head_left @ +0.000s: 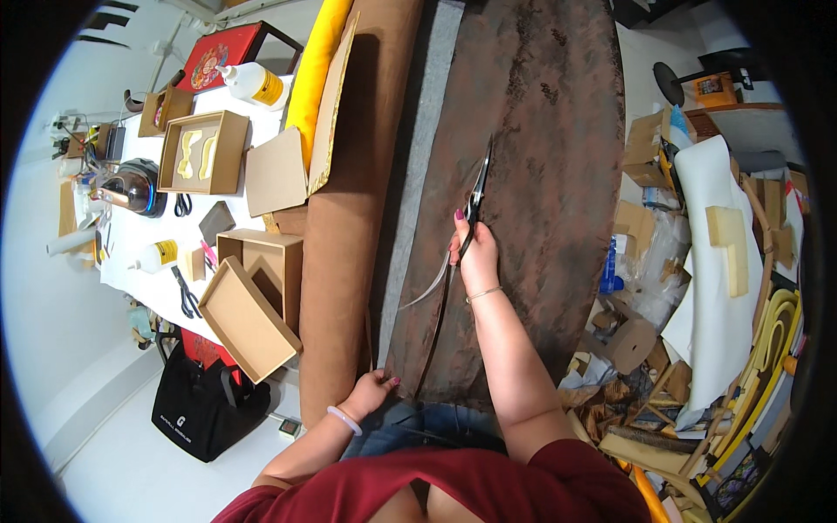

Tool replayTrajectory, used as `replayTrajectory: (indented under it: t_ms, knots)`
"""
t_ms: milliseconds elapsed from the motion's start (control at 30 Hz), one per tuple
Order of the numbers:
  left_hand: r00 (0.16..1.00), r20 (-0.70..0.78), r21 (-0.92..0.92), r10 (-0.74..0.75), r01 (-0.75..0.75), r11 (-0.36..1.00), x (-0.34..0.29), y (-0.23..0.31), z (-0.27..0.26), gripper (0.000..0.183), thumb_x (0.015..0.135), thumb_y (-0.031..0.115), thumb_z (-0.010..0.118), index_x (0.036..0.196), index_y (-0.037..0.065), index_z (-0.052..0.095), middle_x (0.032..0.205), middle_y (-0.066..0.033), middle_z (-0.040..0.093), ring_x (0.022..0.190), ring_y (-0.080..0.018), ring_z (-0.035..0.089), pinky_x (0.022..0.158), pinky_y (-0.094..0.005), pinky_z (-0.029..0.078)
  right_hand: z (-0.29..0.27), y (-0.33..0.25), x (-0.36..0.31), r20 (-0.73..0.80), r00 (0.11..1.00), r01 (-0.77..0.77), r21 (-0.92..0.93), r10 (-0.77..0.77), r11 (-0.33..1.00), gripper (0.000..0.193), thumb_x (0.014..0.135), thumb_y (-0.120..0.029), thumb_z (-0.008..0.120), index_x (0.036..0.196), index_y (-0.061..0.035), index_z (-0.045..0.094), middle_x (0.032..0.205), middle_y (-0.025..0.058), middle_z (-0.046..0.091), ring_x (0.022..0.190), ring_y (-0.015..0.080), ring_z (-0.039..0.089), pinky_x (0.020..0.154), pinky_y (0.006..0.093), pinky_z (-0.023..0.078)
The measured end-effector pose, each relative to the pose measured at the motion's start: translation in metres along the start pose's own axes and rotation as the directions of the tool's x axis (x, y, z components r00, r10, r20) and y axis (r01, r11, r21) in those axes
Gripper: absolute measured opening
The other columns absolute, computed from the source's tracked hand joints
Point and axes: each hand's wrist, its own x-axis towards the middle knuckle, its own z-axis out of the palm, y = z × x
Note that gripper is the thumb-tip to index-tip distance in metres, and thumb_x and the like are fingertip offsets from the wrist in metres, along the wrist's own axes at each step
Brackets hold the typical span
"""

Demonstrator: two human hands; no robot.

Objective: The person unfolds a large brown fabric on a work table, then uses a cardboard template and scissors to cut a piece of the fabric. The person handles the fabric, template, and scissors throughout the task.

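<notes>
My right hand (475, 253) is closed around the handles of a pair of scissors (479, 187), whose blades point away from me over a dark brown, mottled fabric (545, 200). A long slit runs through the fabric from its near edge up to the scissors, and a pale curled edge shows beside my right hand. Down at the near left corner, my left hand (373, 390) pinches the fabric's edge, its fingertips close to the slit. Part of the scissor handles is hidden inside my right hand.
A thick brown roll (344, 261) lies left of the fabric, with a yellow roll (318, 78) beyond. Cardboard boxes (248, 322), glue bottles (253, 84) and other scissors (185, 292) sit on the white table at left. Foam and scraps (715, 261) pile up at right.
</notes>
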Motion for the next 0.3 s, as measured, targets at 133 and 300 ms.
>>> replayTrajectory:
  t_ms: [133, 300]
  knots:
    - [1.000, 0.004, -0.095, 0.018, -0.018, 0.995, 0.001, -0.005, 0.003, 0.030, 0.099, 0.024, 0.071, 0.109, -0.004, 0.070, 0.097, -0.0181, 0.075, 0.089, -0.0278, 0.069, 0.086, -0.0377, 0.053, 0.001, 0.001, 0.000, -0.014, 1.000, 0.005, -0.012, -0.005, 1.000, 0.046, 0.097, -0.042, 0.074, 0.079, -0.0081, 0.049, 0.059, 0.0033, 0.053, 0.045, 0.0121, 0.049, 0.044, 0.0276, 0.041]
    - [1.000, 0.013, -0.092, 0.018, -0.017, 0.996, 0.005, -0.012, 0.005, 0.031, 0.099, 0.024, 0.071, 0.113, -0.003, 0.070, 0.102, -0.0183, 0.076, 0.092, -0.0275, 0.069, 0.087, -0.0369, 0.053, -0.001, -0.002, 0.000, -0.019, 1.000, -0.010, -0.036, 0.009, 0.999, 0.045, 0.097, -0.040, 0.074, 0.080, -0.0071, 0.049, 0.060, 0.0035, 0.055, 0.045, 0.0131, 0.050, 0.044, 0.0282, 0.042]
